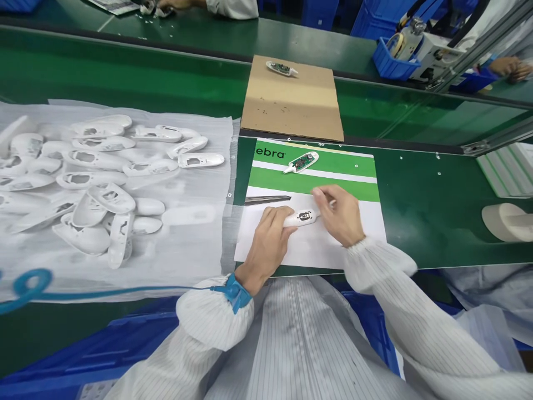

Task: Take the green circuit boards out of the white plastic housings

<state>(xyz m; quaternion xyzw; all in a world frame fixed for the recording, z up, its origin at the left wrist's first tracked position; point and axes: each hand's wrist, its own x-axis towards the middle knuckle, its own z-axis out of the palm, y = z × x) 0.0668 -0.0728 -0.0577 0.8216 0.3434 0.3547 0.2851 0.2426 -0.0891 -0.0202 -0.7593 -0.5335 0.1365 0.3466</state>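
My left hand (270,236) is closed round the wide end of a white plastic handheld device (302,217), which has a small dark display window and a narrow tip pointing right. At that tip, my right hand (339,214) has its fingers curled together; a bit of something small and white shows between them, too hidden to name. Just behind my hands, black tweezers (268,199) lie on the printed green and white sheet (333,244). Farther back on it sits an open white shell with a green circuit board (303,162).
Many white plastic shells (95,160) are heaped on white foam wrap (187,244) at left. Cardboard (291,105) behind the sheet bears another open shell with a board (282,69). A white round object (502,222) stands at right. A blue coiled cord (125,290) runs to my left wrist.
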